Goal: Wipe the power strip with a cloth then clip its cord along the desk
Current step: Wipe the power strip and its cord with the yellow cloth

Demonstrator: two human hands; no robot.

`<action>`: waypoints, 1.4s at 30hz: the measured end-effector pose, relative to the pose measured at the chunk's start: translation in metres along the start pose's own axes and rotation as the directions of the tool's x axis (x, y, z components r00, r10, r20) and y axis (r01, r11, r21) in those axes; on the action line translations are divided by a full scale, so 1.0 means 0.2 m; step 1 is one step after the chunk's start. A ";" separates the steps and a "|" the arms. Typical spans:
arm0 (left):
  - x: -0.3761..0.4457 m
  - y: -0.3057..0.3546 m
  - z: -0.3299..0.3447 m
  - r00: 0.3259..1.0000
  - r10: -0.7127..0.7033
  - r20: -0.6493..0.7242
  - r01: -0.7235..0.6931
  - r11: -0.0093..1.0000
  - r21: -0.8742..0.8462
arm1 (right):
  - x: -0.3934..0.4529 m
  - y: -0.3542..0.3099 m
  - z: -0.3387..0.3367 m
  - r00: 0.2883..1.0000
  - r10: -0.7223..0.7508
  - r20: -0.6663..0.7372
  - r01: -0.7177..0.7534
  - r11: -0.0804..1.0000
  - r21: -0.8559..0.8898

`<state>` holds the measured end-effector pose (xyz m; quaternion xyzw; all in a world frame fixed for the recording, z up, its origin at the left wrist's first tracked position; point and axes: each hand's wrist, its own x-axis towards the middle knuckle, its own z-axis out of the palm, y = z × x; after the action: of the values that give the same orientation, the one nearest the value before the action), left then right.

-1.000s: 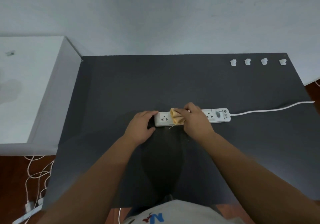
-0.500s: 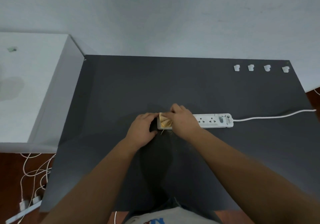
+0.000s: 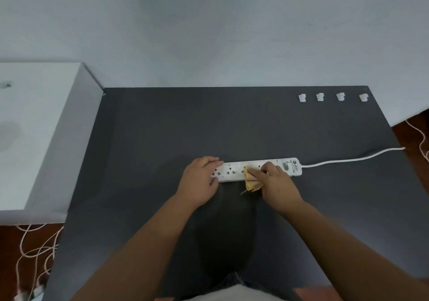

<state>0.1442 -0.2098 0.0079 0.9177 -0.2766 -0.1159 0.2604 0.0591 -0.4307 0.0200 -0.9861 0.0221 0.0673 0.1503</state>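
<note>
Lying lengthwise near the middle of the dark desk [image 3: 162, 126], the white power strip [image 3: 234, 170] is pinned at its left end by the left hand [image 3: 200, 181], fingers curled over it. The right hand [image 3: 276, 182] pinches a folded yellow cloth [image 3: 251, 183] against the sockets near the switch end. The cord [image 3: 352, 160] trails off the desk's right edge; four white clips [image 3: 333, 97] wait at the far right corner. If the left hand loosens, rubbing could skid the strip sideways and drag the cord.
</note>
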 end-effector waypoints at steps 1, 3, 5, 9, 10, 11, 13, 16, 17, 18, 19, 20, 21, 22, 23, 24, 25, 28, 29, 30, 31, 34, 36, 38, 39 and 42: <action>0.02 0.04 0.02 1.000 0.023 -0.014 -0.022 1.000 0.012 | -0.03 0.01 0.00 0.999 -0.054 0.006 0.054 0.999 -0.001; 0.05 0.11 0.05 0.998 0.055 -0.025 -0.055 0.998 0.030 | -0.07 0.08 -0.02 0.993 -0.107 -0.050 0.108 0.994 0.014; 0.08 0.18 0.10 0.997 0.069 -0.020 -0.068 0.997 0.031 | -0.08 0.20 -0.05 0.985 -0.024 -0.171 0.032 0.998 0.044; 0.14 0.38 0.20 0.997 0.070 -0.025 -0.070 0.997 0.023 | -0.09 0.47 -0.09 0.961 0.181 -0.209 -0.173 0.983 0.055; 0.16 0.43 0.22 0.998 0.059 -0.034 -0.059 0.998 0.015 | -0.10 0.50 -0.10 0.972 0.159 -0.172 -0.152 0.987 0.054; 0.17 0.49 0.25 0.998 0.053 -0.038 -0.052 0.999 0.007 | -0.12 0.52 -0.11 0.987 0.102 -0.123 -0.096 0.994 0.053; 0.20 0.60 0.31 0.997 0.063 -0.035 -0.063 0.998 0.008 | -0.18 0.56 -0.13 0.998 -0.069 0.002 0.069 0.996 0.048; 0.27 0.75 0.40 0.995 0.094 -0.020 -0.093 0.994 0.050 | -0.22 0.66 -0.19 0.994 -0.099 -0.043 0.103 0.989 0.109; 0.29 0.79 0.43 0.995 0.095 -0.030 -0.093 0.994 0.064 | -0.20 0.72 -0.21 0.995 -0.013 -0.103 0.029 0.987 0.158; 0.31 0.82 0.46 0.995 0.087 -0.046 -0.083 0.994 0.072 | -0.17 0.78 -0.22 0.987 0.075 -0.140 -0.048 0.982 0.183; 0.33 0.85 0.48 0.996 0.072 -0.057 -0.068 0.995 0.076 | -0.14 0.82 -0.23 0.982 0.122 -0.144 -0.096 0.980 0.175; 0.34 0.87 0.51 0.997 0.059 -0.058 -0.054 0.995 0.083 | -0.11 0.84 -0.23 0.987 0.112 -0.115 -0.096 0.985 0.140; 0.36 0.90 0.54 0.997 0.050 -0.052 -0.045 0.994 0.095 | -0.09 0.84 -0.23 0.996 0.059 -0.071 -0.053 0.994 0.094; 0.37 0.92 0.56 0.998 0.043 -0.047 -0.037 0.994 0.106 | -0.08 0.84 -0.22 1.000 0.000 -0.024 0.001 0.999 0.052; 0.38 0.93 0.58 0.998 0.032 -0.049 -0.027 0.994 0.105 | -0.08 0.83 -0.21 0.999 -0.046 0.015 0.045 0.999 0.029; 0.39 0.95 0.60 0.998 0.015 -0.059 -0.010 0.996 0.092 | -0.08 0.83 -0.20 0.997 -0.067 0.041 0.065 0.997 0.027; 0.40 0.96 0.61 0.997 -0.006 -0.071 0.011 0.997 0.073 | -0.09 0.83 -0.19 0.996 -0.066 0.055 0.064 0.997 0.037; 0.40 0.96 0.65 0.996 -0.049 -0.073 0.054 0.997 0.063 | -0.10 0.90 -0.19 0.997 -0.009 0.080 0.006 1.000 0.028; 0.39 0.95 0.66 0.996 -0.056 -0.072 0.061 0.996 0.067 | -0.11 0.97 -0.20 0.995 0.018 0.095 -0.019 1.000 0.009; 0.39 0.95 0.66 0.995 -0.061 -0.078 0.066 0.996 0.064 | -0.12 1.03 -0.21 0.993 0.055 0.105 -0.055 0.998 -0.003; 0.39 0.95 0.67 0.994 -0.060 -0.087 0.065 0.996 0.056 | -0.14 1.12 -0.22 0.990 0.104 0.095 -0.104 0.995 -0.003; 0.40 0.95 0.66 0.993 -0.057 -0.104 0.063 0.997 0.053 | -0.19 1.29 -0.25 0.961 0.271 0.059 -0.274 0.960 0.048; 0.41 0.96 0.67 0.992 -0.064 -0.106 0.071 0.995 0.063 | -0.18 1.24 -0.25 0.961 0.269 0.070 -0.274 0.959 0.078; 0.41 0.98 0.68 0.991 -0.079 -0.109 0.086 0.994 0.068 | -0.14 1.11 -0.22 0.982 0.162 0.095 -0.171 0.980 0.101; 0.40 0.98 0.69 0.991 -0.081 -0.109 0.089 0.993 0.072 | -0.13 1.05 -0.20 0.990 0.096 0.103 -0.108 0.987 0.115; 0.41 0.98 0.69 0.993 -0.078 -0.093 0.085 0.993 0.085 | -0.10 1.01 -0.17 0.992 -0.007 0.122 -0.009 0.992 0.124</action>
<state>0.0741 -0.4521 -0.0064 0.9432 -0.2318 -0.0730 0.2267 0.0306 -0.6323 -0.0043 -0.9688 0.0175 0.1262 0.2124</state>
